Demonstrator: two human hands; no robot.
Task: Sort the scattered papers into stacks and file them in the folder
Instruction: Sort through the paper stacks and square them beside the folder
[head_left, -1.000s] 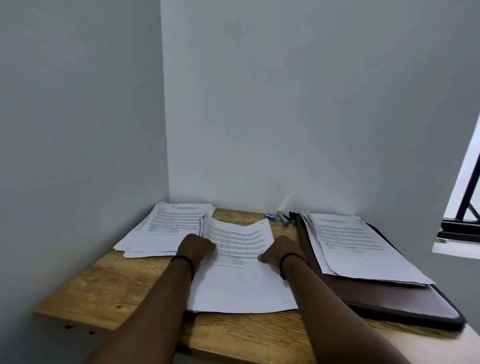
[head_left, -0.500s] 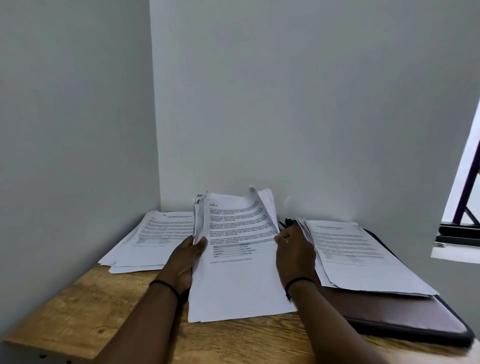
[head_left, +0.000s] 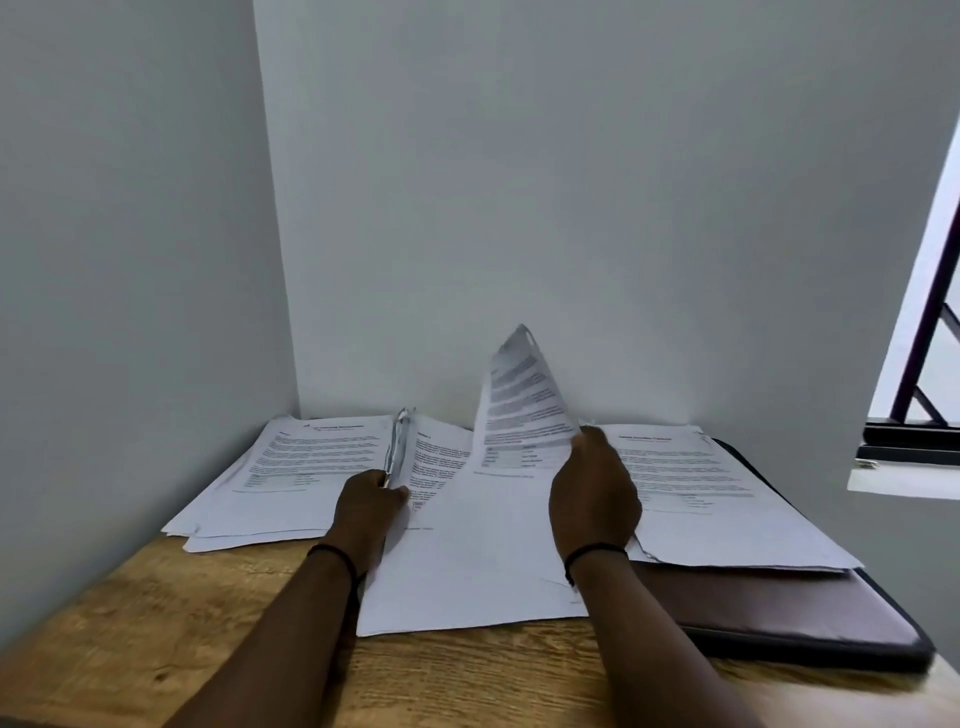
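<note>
A middle pile of printed papers lies on the wooden table. My left hand grips the raised left edge of this pile. My right hand pinches a single printed sheet, lifted and bent upward from the pile. A left stack of papers sits in the corner. A right stack of papers lies on top of a dark brown folder, which is closed and flat at the table's right side.
Grey walls meet in a corner right behind the table. A window with dark bars and a white sill is on the right. Bare wood shows along the table's front edge.
The top sheet has peeled away from the middle pile and swung up and right in my right hand. My left hand keeps holding the pile's left edge, now lower.
</note>
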